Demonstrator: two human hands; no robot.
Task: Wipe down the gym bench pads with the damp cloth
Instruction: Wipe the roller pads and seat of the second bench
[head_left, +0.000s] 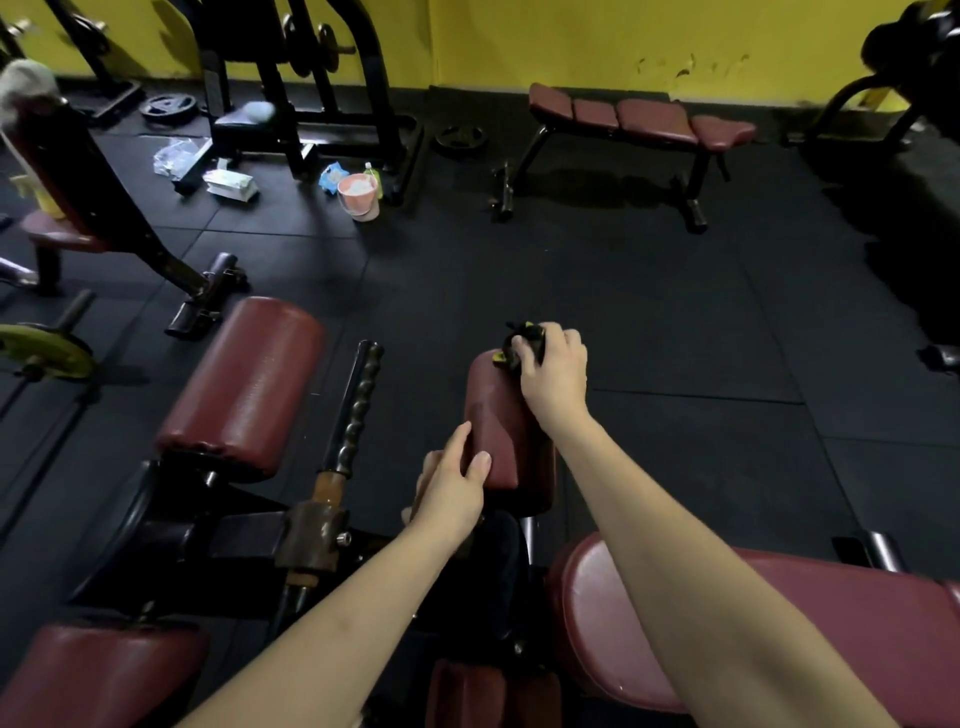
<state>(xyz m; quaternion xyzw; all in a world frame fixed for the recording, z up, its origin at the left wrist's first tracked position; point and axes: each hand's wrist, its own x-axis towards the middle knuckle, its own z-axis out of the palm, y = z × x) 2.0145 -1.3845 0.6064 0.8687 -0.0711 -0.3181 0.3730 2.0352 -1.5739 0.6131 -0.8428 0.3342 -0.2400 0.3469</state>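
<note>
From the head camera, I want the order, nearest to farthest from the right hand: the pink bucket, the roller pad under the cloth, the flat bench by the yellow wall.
From the right hand, which grips the cloth:
1. Roller pad, directly under the hand.
2. Pink bucket, on the floor, far left.
3. Flat bench, by the wall, far right; its distance is close to the bucket's.

Two bare forearms enter from the bottom edge, with no sleeves, watch, bracelets or gloves on the parts that show. The left hand (451, 488) and the right hand (551, 371) carry no rings. The fingernails are short and unpainted, plainest on the left thumb.
</note>
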